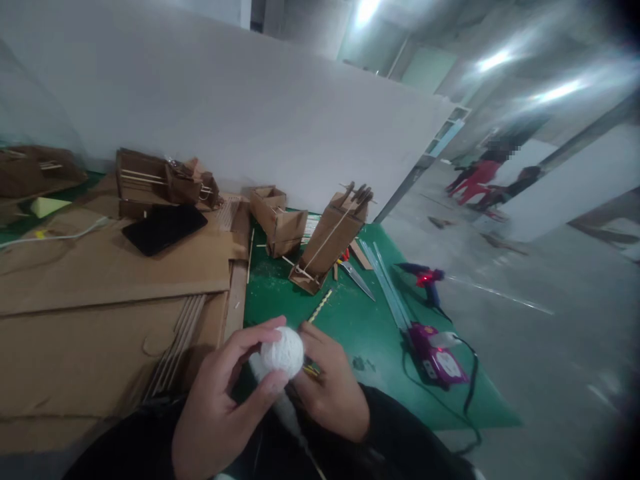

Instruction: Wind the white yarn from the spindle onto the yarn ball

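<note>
A white ball, which looks wound from thread, is pinched between the thumb and fingers of my left hand. My right hand is just right of the ball, its fingers curled round a thin yellow and dark item that is mostly hidden. Below the ball, a pale fluffy strand hangs down between my hands. A twisted yellowish stick shows beyond my right fingers, over the green table.
Cardboard constructions stand along the white partition. Scissors, a glue gun and a purple power strip lie on the right. Cardboard sheets and a black tablet-like object are left. People sit far right.
</note>
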The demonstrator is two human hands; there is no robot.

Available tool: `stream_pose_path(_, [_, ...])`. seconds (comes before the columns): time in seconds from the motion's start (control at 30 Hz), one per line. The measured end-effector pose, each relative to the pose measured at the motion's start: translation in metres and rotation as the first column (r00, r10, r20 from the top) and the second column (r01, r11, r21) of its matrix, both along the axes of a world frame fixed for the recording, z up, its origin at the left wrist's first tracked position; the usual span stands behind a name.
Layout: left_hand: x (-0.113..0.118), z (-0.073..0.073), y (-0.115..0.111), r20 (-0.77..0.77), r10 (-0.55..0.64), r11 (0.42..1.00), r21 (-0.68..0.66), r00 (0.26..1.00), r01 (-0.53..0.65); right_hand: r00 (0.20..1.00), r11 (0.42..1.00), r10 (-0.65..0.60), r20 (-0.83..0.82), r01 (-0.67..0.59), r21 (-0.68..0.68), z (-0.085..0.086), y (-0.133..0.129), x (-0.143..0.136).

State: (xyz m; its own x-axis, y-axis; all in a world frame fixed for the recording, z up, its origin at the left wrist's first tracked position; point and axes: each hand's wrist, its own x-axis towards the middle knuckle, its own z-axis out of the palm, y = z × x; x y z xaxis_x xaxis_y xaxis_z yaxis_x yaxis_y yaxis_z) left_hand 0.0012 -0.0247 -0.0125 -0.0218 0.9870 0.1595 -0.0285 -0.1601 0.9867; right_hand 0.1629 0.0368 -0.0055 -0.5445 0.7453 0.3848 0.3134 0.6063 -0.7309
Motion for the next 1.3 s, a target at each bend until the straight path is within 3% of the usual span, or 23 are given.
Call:
stream_pose_path(0.13, [0.000,-0.005,0.003,-0.026,0.045,0.999,0.032,0.999,-0.045,0.997,0.999,0.024,0.074,-0.022,-0.030,0.007,-0.009,0.006])
stream_pose_path(0.3, [0.002,-0.012,0.007,-0.074,0.088,0.993,0.084,0.993,-0.082,0.998,0.999,0.049,0.034,-0.048,-0.016,0.006,-0.015,0.008])
stream_pose_path(0.57, [0.002,-0.009,0.013,0.162,-0.025,1.000,0.002,0.986,0.025,0.997,0.997,0.073,0.028,-0.072,-0.037,0.005,-0.018,0.005])
stream_pose_path(0.7, [0.000,-0.010,0.015,0.132,-0.020,1.000,-0.011,0.991,0.022,0.987,0.991,0.133,0.092,-0.136,0.018,0.020,-0.019,0.013])
stream_pose_path(0.87, [0.000,-0.008,0.013,0.157,-0.132,0.981,-0.120,0.979,0.151,0.974,0.974,0.161,0.157,-0.183,0.138,0.049,-0.010,0.024])
stream_pose_path(1.0, [0.000,-0.007,0.010,0.239,-0.196,0.967,-0.115,0.951,0.229,0.972,0.962,0.190,0.140,-0.213,0.173,0.058,0.012,0.025])
stream_pose_path(1.13, [0.000,-0.008,0.009,0.307,-0.196,0.973,-0.057,0.931,0.223,0.972,0.960,0.236,0.019,-0.236,0.151,0.048,0.040,0.019])
stream_pose_path(1.3, [0.000,-0.009,0.007,0.329,-0.118,0.992,0.000,0.937,0.125,0.983,0.988,0.154,-0.102,-0.155,-0.004,0.016,0.047,0.009])
